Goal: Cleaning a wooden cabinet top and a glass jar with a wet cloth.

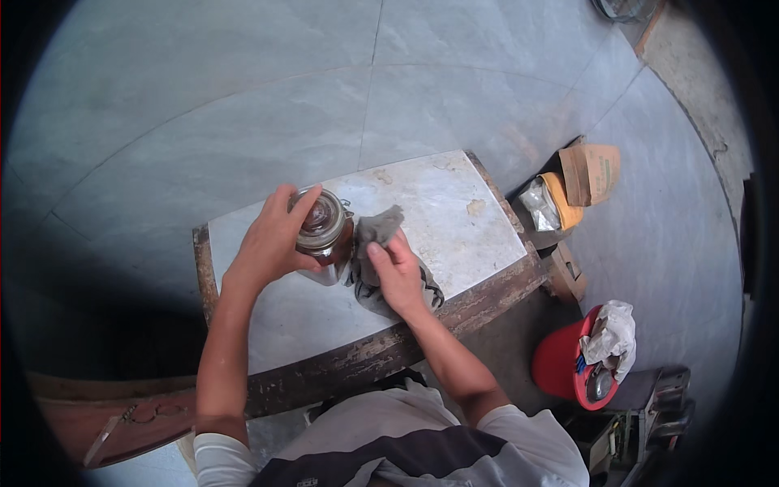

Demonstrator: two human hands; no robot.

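Observation:
A clip-top glass jar [328, 248] with a glass lid and wire clasp stands on the worn white top of a low wooden table [450, 201]. Its upper part looks reddish brown, while the lower part is clear. My left hand [275, 234] grips the jar around its lid and neck from the left side. Just right of the jar, my right hand [397, 274] pinches a grey cloth [378, 226] between thumb and fingers. The rest of the cloth lies bunched on the table beneath that hand, with dark edging showing. The cloth is very close to the jar; contact cannot be made out.
Beyond the table's right end are a cardboard box [589, 175] and a yellow bag [561, 204] with silvery packaging. A red bucket [557, 365] holding a crumpled white bag [611, 338] stands lower right. At lower left is a reddish-brown furniture surface [152, 420].

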